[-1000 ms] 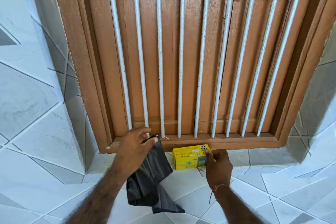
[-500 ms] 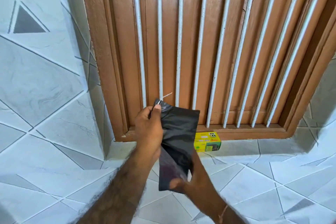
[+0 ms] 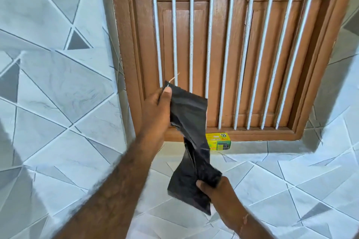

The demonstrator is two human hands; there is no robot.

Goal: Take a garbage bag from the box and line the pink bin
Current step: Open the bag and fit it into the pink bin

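A folded black garbage bag [image 3: 189, 114] hangs in the air in front of the window, twisted in its middle. My left hand [image 3: 158, 111] pinches its upper corner, thumb on top. My right hand [image 3: 217, 193] grips its lower part from below. The yellow box [image 3: 220, 140] of bags stands on the tiled sill behind the bag, against the wooden frame, and the bag hides its left end. The pink bin is not in view.
A brown wooden window frame [image 3: 124, 44] with white vertical bars [image 3: 227, 64] and shut shutters fills the back. Grey and white tiled walls [image 3: 58, 83] stand to the left, and a tiled sill [image 3: 291, 180] stretches below.
My right hand left the box and took hold of the bag's lower part. Both hands lifted the bag and pulled it longer between them. The view tilted upward, away from the box.
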